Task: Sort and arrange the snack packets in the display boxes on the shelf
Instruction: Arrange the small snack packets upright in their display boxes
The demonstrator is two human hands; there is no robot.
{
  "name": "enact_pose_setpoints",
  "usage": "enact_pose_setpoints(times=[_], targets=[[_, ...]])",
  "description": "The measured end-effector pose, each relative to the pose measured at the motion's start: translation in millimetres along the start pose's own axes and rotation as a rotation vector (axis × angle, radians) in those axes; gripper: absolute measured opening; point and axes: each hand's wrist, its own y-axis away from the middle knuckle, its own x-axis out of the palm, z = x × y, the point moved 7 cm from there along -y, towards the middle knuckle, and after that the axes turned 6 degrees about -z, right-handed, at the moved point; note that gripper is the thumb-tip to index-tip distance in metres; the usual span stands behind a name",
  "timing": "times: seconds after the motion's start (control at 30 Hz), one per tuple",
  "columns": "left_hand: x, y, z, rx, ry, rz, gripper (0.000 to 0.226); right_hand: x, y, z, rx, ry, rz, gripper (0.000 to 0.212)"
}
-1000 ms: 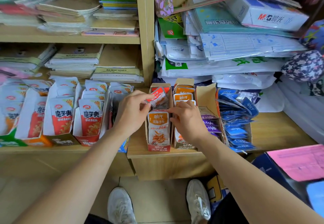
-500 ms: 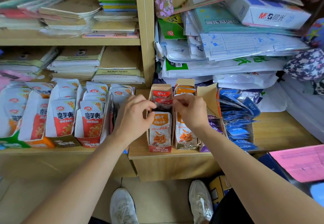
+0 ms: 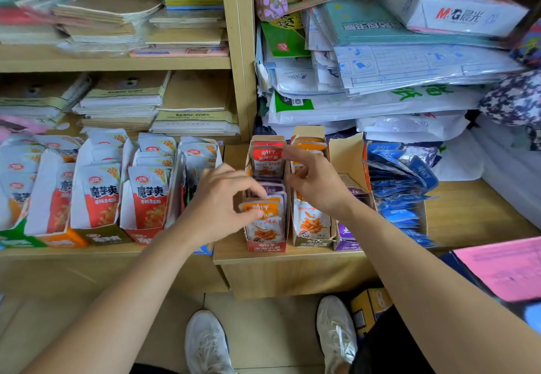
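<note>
Orange packets (image 3: 265,212) stood at the front of the red display box (image 3: 265,246) on the shelf (image 3: 468,207). We noted the left hand (image 3: 219,204) pinching them, thumb in front, fingers over the top edge. The right hand (image 3: 316,183) hung over the neighbouring orange box (image 3: 311,242), fingers curled beside a red packet (image 3: 266,158); we could not tell whether they gripped anything.

2 hands: left hand (image 3: 222,201), right hand (image 3: 316,180), w/ 1 orange packet (image 3: 263,209) pinched in the left. 2 white shoes (image 3: 205,341). Rt shelf (image 3: 468,207): 4 narrow display boxes, i.e. 1 red box (image 3: 265,246), 1 tan box (image 3: 311,242), 1 purple box (image 3: 347,242), 1 blue box (image 3: 420,218). Left shelf (image 3: 87,252): at least 4 wider boxes (image 3: 102,237) visible.
</note>
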Motion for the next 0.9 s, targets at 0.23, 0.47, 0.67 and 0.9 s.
enact_pose_setpoints(times=[0.23,0.47,0.67,0.9], targets=[[-8,20,-5,-0.108,0.269,0.220,0.020,-5,6,0,-0.026,0.146,0.067,0.058],[-9,21,-9,-0.101,0.281,0.225,0.021,-7,16,5,-0.032,0.069,0.149,0.053],[-3,21,-3,-0.192,0.317,0.219,0.023,-6,26,6,-0.037,-0.009,0.222,0.041],[-27,2,4,-0.255,0.476,-0.124,0.036,-21,31,3,0.016,-0.147,0.181,0.043]])
